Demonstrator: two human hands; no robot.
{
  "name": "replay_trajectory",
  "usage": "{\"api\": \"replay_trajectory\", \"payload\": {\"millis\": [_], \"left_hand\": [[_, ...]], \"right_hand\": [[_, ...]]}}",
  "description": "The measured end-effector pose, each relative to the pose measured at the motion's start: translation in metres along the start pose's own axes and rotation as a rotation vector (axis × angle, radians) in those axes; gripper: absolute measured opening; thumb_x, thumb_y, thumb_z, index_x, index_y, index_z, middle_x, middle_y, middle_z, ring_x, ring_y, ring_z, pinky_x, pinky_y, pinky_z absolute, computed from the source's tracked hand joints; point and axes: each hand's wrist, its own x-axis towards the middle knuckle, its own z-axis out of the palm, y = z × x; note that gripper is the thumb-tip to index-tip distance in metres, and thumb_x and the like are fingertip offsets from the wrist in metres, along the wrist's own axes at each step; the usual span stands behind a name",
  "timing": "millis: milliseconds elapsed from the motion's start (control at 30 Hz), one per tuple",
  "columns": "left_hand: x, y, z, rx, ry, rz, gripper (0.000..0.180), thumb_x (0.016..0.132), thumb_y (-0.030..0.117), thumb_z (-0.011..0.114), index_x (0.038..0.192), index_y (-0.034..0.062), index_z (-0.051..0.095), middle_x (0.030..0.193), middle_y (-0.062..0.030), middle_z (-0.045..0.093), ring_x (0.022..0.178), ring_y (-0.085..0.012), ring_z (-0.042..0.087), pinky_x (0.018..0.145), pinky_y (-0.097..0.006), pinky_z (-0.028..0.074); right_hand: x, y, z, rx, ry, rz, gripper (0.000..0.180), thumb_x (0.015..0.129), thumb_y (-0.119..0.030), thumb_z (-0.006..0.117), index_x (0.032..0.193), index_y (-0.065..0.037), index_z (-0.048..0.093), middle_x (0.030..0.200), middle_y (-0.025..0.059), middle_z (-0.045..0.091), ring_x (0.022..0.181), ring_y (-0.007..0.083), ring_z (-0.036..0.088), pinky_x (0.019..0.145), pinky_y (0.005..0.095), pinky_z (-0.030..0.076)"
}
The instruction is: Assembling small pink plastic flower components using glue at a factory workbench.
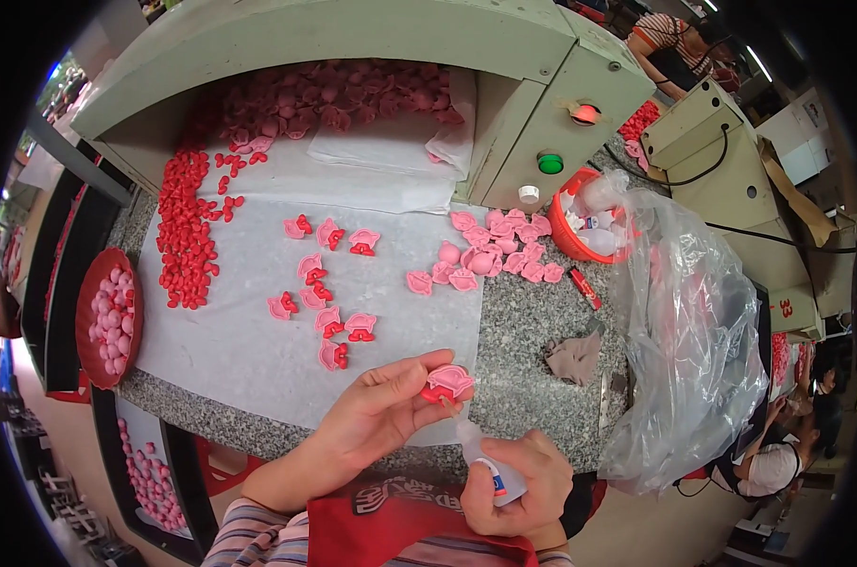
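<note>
My left hand (383, 399) pinches a small pink leaf-edged piece with a red bow-like part (448, 380) between thumb and fingers, above the front edge of the white sheet. My right hand (532, 484) is wrapped round a translucent white squeeze bottle (486, 455) with a blue label. The bottle tilts up, its narrow nozzle close to the red part; whether it touches, I cannot tell. Beyond my hands, several similar pink-and-red pieces (332, 327) lie on the white sheet (249, 350). Loose pink pieces (462, 280) are scattered to their right, and a pile of small red parts (185, 236) lies at the left.
A pale green machine (334, 38) with a heap of pink pieces (325, 94) inside stands at the back. An orange basket (559, 230), a clear plastic bag (684, 378), a red tube (585, 288) and a grey cloth (575, 358) are at right. A red bowl (88, 354) holds pink balls.
</note>
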Motion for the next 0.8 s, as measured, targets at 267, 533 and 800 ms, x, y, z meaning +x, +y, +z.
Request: {"api": "replay_trajectory", "payload": {"millis": [267,533,800], "left_hand": [[0.0000,-0.0002,0.0006,0.002,0.000,0.003,0.038,0.089,0.019,0.050,0.121,-0.0019,0.045,0.109,-0.0133,0.057,0.103,-0.0250,0.054,0.093,-0.036,0.042],[0.0002,-0.0004,0.0017,0.017,0.038,-0.017,0.039,0.088,0.020,0.051,0.120,-0.0025,0.046,0.108,-0.0129,0.057,0.103,-0.0240,0.054,0.093,-0.036,0.041],[-0.0016,0.0002,0.0036,0.024,0.037,-0.033,0.040,0.088,0.020,0.051,0.120,-0.0027,0.045,0.109,-0.0128,0.057,0.103,-0.0240,0.054,0.094,-0.037,0.040]], "right_hand": [[0.0005,0.0013,0.0006,0.013,-0.005,0.014,0.030,0.060,-0.002,0.064,0.089,-0.002,0.055,0.067,0.0054,0.060,0.043,0.0154,0.047,0.039,0.0235,0.036],[0.0031,0.0005,-0.0001,0.009,0.005,0.005,0.030,0.060,-0.002,0.064,0.089,-0.002,0.055,0.067,0.0054,0.060,0.042,0.0152,0.047,0.038,0.0237,0.036],[0.0047,-0.0016,-0.0013,0.010,0.001,-0.014,0.030,0.061,-0.002,0.063,0.090,-0.001,0.055,0.065,0.0047,0.059,0.042,0.0146,0.046,0.039,0.0231,0.035]]}}
